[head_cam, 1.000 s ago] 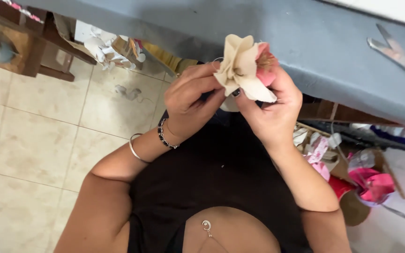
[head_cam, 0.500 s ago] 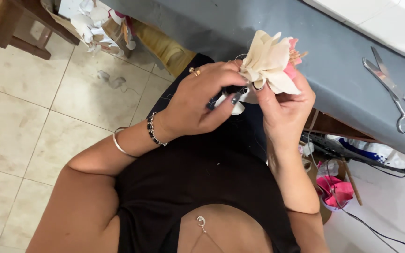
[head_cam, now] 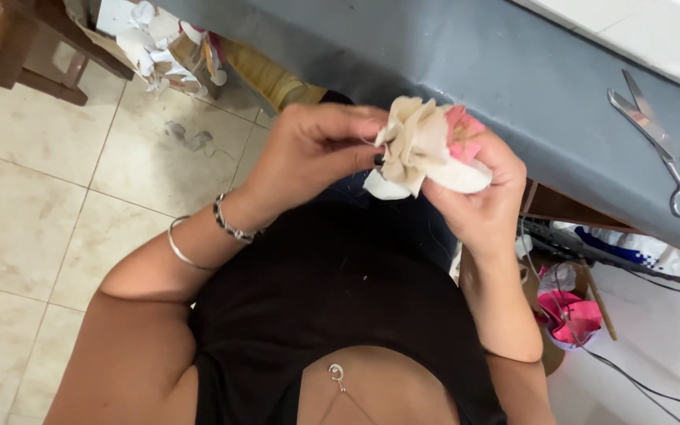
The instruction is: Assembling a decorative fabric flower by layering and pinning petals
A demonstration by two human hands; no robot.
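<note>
A cream fabric flower [head_cam: 415, 145] with gathered petals and a bit of pink at its back is held in front of my chest, at the edge of a grey-covered table [head_cam: 513, 86]. My right hand [head_cam: 482, 197] cups it from below and behind. My left hand [head_cam: 316, 149], with bracelets at the wrist, pinches the flower's left side with fingertips; a thin thread seems to run there, too fine to be sure. A white fabric piece hangs under the petals.
Metal scissors [head_cam: 663, 149] lie on the grey table at the right. Under the table are bags with pink fabric [head_cam: 576, 315] and cables. A box of white fabric scraps [head_cam: 159, 39] and a wooden stool [head_cam: 33, 47] stand on the tiled floor at the upper left.
The flower has been turned and lowered slightly, petals now bunched tighter. My left hand shifted from beneath the flower to pinching its left side. The camera view moved a little.
</note>
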